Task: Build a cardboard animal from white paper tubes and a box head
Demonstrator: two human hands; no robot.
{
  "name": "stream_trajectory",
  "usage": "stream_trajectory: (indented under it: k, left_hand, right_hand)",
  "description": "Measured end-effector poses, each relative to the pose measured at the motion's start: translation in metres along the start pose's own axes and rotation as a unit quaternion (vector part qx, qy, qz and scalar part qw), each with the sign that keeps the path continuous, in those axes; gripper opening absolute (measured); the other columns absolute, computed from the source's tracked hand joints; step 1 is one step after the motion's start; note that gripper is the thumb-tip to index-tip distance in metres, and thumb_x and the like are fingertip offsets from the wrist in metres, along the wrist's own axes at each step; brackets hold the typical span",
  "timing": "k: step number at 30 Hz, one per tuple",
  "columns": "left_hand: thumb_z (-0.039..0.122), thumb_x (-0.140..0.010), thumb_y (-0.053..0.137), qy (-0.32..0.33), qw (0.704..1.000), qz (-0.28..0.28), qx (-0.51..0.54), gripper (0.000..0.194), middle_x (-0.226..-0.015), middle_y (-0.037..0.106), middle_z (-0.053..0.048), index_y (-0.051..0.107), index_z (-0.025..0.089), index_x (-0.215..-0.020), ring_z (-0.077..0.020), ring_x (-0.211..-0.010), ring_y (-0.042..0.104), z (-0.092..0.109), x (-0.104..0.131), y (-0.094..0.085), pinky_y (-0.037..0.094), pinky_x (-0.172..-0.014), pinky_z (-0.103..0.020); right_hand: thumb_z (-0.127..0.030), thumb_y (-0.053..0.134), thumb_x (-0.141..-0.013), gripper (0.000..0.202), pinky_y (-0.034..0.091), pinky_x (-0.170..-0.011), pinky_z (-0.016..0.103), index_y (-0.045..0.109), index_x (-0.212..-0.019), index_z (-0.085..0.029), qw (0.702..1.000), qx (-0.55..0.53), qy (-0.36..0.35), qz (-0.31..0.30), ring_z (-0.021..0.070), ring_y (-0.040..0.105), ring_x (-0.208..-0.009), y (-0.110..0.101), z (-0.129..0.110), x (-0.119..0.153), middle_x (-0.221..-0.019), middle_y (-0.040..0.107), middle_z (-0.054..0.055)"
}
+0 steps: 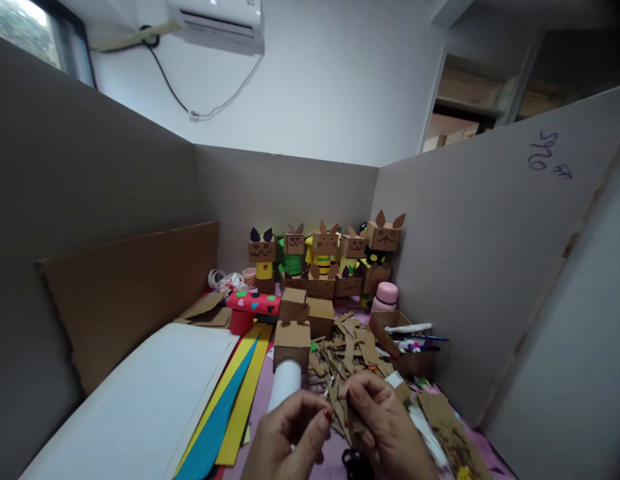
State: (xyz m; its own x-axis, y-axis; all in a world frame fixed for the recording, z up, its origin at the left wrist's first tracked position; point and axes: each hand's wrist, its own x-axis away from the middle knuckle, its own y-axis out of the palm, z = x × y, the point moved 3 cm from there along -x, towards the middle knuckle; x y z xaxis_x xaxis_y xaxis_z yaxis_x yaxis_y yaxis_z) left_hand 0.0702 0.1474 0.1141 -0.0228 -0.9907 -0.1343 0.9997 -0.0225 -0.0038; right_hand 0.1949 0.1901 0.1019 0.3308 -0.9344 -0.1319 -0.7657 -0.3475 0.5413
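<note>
Low in the view, my left hand (290, 437) and my right hand (385, 427) meet over a pile of brown cardboard scraps (347, 357). Both pinch a small cardboard strip (335, 400) between their fingertips. Just beyond my left hand stands a cardboard box figure on a white paper tube (286, 381). Black scissors (351, 461) lie under my hands, mostly hidden.
A row of cardboard animal figures (325, 257) lines the back wall. A red spotted mushroom model (250, 308) and a pink bottle (385, 297) stand before them. An open box of pens (407, 343) sits right. White, yellow and blue paper sheets (210, 393) lie left. Grey partition walls enclose the desk.
</note>
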Motion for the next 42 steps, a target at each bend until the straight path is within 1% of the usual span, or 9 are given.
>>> stream_trajectory:
  k: [3, 6, 9, 12, 18, 23, 30, 37, 42]
  left_hand:
    - [0.052, -0.07, 0.068, 0.03, 0.998, 0.042, 0.04, 0.035, -0.074, 0.064, -0.002, 0.067, 0.019, -0.082, -0.0153, -0.069, 0.055, 0.003, -0.001, -0.004, 0.043, -0.063, -0.023]
    - [0.048, -0.068, 0.072, 0.041, 0.997, 0.002, 0.059, 0.035, -0.077, 0.067, -0.004, 0.07, 0.019, -0.088, -0.0186, -0.075, 0.058, 0.002, -0.002, -0.003, 0.045, -0.069, -0.027]
    - [0.044, -0.069, 0.072, 0.034, 0.997, -0.028, 0.066, 0.03, -0.073, 0.067, -0.005, 0.072, 0.017, -0.083, -0.019, -0.07, 0.059, -0.001, -0.002, -0.002, 0.045, -0.067, -0.028]
    - [0.044, -0.068, 0.073, 0.016, 0.997, -0.004, 0.075, 0.027, -0.063, 0.065, -0.003, 0.072, 0.017, -0.072, -0.0166, -0.062, 0.056, -0.003, -0.002, -0.003, 0.044, -0.062, -0.027]
    - [0.05, -0.069, 0.069, 0.002, 0.999, 0.01, 0.045, 0.039, -0.048, 0.053, 0.001, 0.063, 0.016, -0.051, -0.0113, -0.049, 0.045, -0.003, -0.002, -0.005, 0.035, -0.05, -0.022]
    - [0.048, -0.066, 0.072, 0.019, 0.992, 0.111, 0.054, 0.033, -0.052, 0.051, 0.003, 0.066, 0.017, -0.057, -0.011, -0.053, 0.043, 0.005, 0.0, -0.013, 0.034, -0.052, -0.02]
    - [0.053, -0.062, 0.073, 0.023, 0.975, 0.201, 0.09, 0.036, -0.052, 0.047, 0.004, 0.066, 0.018, -0.062, -0.012, -0.055, 0.04, 0.004, -0.002, -0.027, 0.034, -0.053, -0.02]
    - [0.048, -0.061, 0.075, 0.042, 0.973, 0.201, 0.11, 0.031, -0.078, 0.061, 0.0, 0.068, 0.019, -0.058, -0.0127, -0.063, 0.048, 0.006, -0.002, -0.021, 0.04, -0.059, -0.02]
    - [0.048, -0.058, 0.078, 0.013, 0.972, 0.182, 0.146, 0.03, -0.089, 0.065, -0.003, 0.071, 0.018, -0.061, -0.0163, -0.072, 0.056, 0.001, -0.001, -0.016, 0.043, -0.061, -0.021]
  right_hand:
    - [-0.043, 0.077, -0.065, 0.026, 0.02, -0.033, 0.013, 0.071, -0.065, -0.018, 1.0, 0.009, 0.017, -0.025, -0.0001, 0.025, -0.033, 0.006, 0.005, 0.002, -0.04, 0.043, -0.009]
    - [-0.045, 0.078, -0.063, 0.026, 0.019, -0.033, 0.013, 0.075, -0.066, -0.019, 0.999, 0.031, 0.028, -0.032, -0.0007, 0.024, -0.034, 0.009, 0.01, 0.004, -0.042, 0.048, -0.007]
    - [-0.049, 0.074, -0.066, 0.032, 0.015, -0.03, 0.014, 0.076, -0.069, -0.018, 0.996, 0.075, 0.023, -0.033, -0.0006, 0.022, -0.03, 0.009, 0.015, 0.005, -0.035, 0.044, -0.008]
    - [-0.051, 0.07, -0.069, 0.036, 0.015, -0.03, 0.015, 0.076, -0.073, -0.016, 0.994, 0.103, 0.025, -0.03, 0.0007, 0.023, -0.028, 0.007, 0.017, 0.005, -0.031, 0.039, -0.009]
    - [-0.057, 0.066, -0.07, 0.047, 0.023, -0.032, 0.018, 0.074, -0.095, -0.018, 0.99, 0.123, 0.046, -0.045, 0.0041, 0.037, -0.031, 0.013, 0.014, 0.008, -0.047, 0.057, -0.002]
    - [-0.07, 0.048, -0.074, 0.068, 0.021, -0.032, 0.02, 0.06, -0.12, -0.023, 0.986, 0.149, 0.074, -0.01, 0.0077, 0.036, -0.029, 0.015, 0.006, 0.015, -0.04, 0.053, -0.004]
    - [-0.07, 0.054, -0.07, 0.07, 0.02, -0.035, 0.016, 0.065, -0.103, -0.01, 0.986, 0.141, 0.093, -0.005, 0.0037, 0.039, -0.03, 0.018, 0.007, 0.014, -0.041, 0.058, -0.002]
    - [-0.065, 0.063, -0.066, 0.053, 0.024, -0.035, 0.015, 0.065, -0.089, -0.017, 0.987, 0.126, 0.1, -0.031, 0.0042, 0.04, -0.035, 0.02, 0.018, 0.012, -0.043, 0.051, -0.007]
    - [-0.058, 0.065, -0.07, 0.042, 0.018, -0.032, 0.012, 0.058, -0.071, -0.016, 0.982, 0.105, 0.108, -0.113, 0.0007, 0.029, -0.031, 0.021, 0.027, 0.008, -0.039, 0.043, -0.01]
